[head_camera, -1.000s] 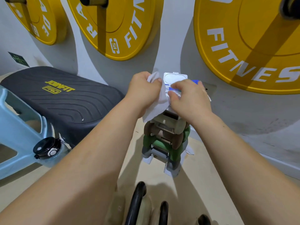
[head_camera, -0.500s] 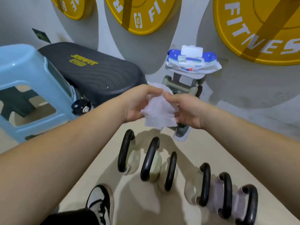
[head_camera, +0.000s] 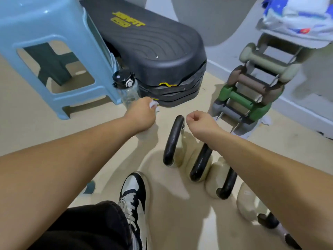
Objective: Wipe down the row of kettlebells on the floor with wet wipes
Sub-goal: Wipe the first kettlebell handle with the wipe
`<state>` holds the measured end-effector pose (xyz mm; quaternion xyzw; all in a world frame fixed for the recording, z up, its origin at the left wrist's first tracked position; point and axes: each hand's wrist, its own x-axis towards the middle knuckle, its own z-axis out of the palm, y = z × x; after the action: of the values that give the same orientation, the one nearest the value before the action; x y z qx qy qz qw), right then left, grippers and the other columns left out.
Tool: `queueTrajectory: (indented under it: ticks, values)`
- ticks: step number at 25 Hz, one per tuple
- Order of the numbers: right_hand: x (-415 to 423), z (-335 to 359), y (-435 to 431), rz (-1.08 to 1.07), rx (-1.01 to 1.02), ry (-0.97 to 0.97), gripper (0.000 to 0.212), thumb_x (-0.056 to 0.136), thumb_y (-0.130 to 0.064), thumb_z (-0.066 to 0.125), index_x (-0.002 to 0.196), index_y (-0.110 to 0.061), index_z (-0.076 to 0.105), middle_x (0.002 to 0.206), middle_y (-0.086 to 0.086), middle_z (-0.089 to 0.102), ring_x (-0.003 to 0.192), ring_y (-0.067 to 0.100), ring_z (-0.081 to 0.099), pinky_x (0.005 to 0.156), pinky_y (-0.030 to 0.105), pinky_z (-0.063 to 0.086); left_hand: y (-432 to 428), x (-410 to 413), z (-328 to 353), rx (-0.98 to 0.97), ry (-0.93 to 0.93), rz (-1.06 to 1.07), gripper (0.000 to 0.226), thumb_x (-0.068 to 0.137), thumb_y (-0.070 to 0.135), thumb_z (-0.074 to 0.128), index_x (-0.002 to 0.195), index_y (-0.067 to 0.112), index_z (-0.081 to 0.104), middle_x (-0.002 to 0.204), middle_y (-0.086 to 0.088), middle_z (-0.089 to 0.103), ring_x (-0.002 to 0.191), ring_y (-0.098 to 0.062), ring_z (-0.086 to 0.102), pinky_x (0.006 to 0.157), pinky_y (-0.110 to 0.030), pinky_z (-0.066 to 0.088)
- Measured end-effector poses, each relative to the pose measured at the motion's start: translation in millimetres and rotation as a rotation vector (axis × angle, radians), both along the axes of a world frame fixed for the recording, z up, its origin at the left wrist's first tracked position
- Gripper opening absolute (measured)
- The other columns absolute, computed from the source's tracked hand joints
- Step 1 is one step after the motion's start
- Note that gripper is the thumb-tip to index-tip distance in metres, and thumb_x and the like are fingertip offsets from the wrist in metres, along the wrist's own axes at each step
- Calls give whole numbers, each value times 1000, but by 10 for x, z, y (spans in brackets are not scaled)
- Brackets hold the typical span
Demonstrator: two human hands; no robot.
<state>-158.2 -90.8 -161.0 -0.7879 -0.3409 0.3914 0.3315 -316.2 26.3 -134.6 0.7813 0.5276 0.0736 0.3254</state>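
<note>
We start with the beige floor (head_camera: 171,204), which carries everything here. At the upper left stands a pale blue plastic stool (head_camera: 36,20), and just beside it lies a black ribbed platform (head_camera: 153,46) with yellow lettering. At the right, against the wall, a tiered dumbbell rack (head_camera: 252,87) holds grey, brown and green dumbbells, and a pack of wet wipes (head_camera: 297,20) rests on top of it.

The row of kettlebells (head_camera: 200,163) stands on the floor from the centre toward the lower right. We count at least 4, with pale bodies and black handles, partly hidden by our right forearm. A black-and-white shoe (head_camera: 134,197) is planted left of the row. A clear bottle (head_camera: 126,87) with a black cap stands between stool and platform.

Our left hand (head_camera: 142,114) hangs near the bottle, its fingers clamped on a crumpled white wet wipe (head_camera: 153,105). Our right hand (head_camera: 201,123) hovers over the nearest-to-platform kettlebell handle, fingers curled together and gripping nothing that we can see.
</note>
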Motion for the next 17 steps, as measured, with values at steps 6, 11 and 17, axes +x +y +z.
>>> queueTrajectory:
  ticks: [6,11,17]
  values:
    - [91,-159,245,267,-69,-2,47,86,4,37,114,-18,67,92,1,60,79,16,51,62,18,41,-189,319,-655,338,95,-181,35,96,25,38,103,13,70,121,-18,56,116,-39,50,94,-44,44]
    - [253,-99,263,348,-136,16,48,92,3,38,126,-17,66,131,1,63,124,17,53,96,21,41,-895,187,-1013,234,52,-527,65,102,45,29,149,3,43,165,-22,21,154,-35,19,123,-45,24]
    - [265,-96,244,374,-150,25,51,96,-3,37,141,-20,52,132,-5,53,119,16,47,93,18,40,-727,284,-864,152,-214,-53,37,104,24,49,140,20,52,156,-7,39,140,-23,41,107,-35,40]
